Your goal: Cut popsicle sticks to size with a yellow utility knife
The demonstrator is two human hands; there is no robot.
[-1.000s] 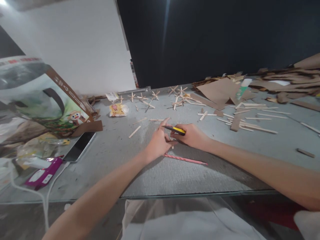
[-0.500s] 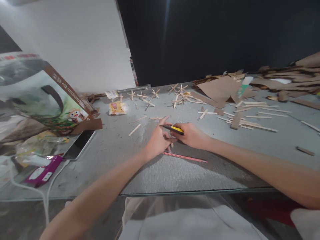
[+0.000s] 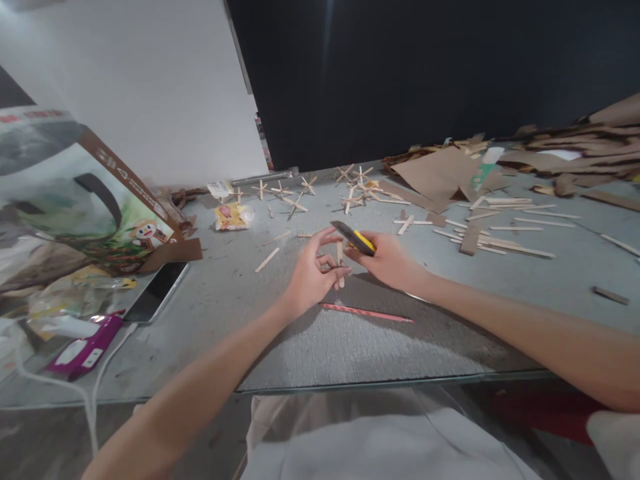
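Observation:
My right hand (image 3: 393, 260) is closed round a yellow and black utility knife (image 3: 357, 240), whose tip points up and to the left. Between thumb and fingers, my left hand (image 3: 314, 272) holds a short wooden craft stick (image 3: 341, 253), kept upright just left of the knife. The knife and the stick look apart. Below both hands a red patterned pencil (image 3: 367, 312) lies on the grey table. A loose craft stick (image 3: 267, 260) rests to the left of my left hand.
Several small star shapes of crossed sticks (image 3: 295, 204) stand along the back. Loose sticks (image 3: 500, 243), brown cardboard (image 3: 430, 175) and a glue tube (image 3: 485, 168) lie at right. At left are a phone (image 3: 157, 292), a purple wrapper (image 3: 85, 347) and a large printed bag (image 3: 90, 200).
The knife has lifted and its tip has swung upward, away from the left hand's fingers. More of the stick in my left hand now shows.

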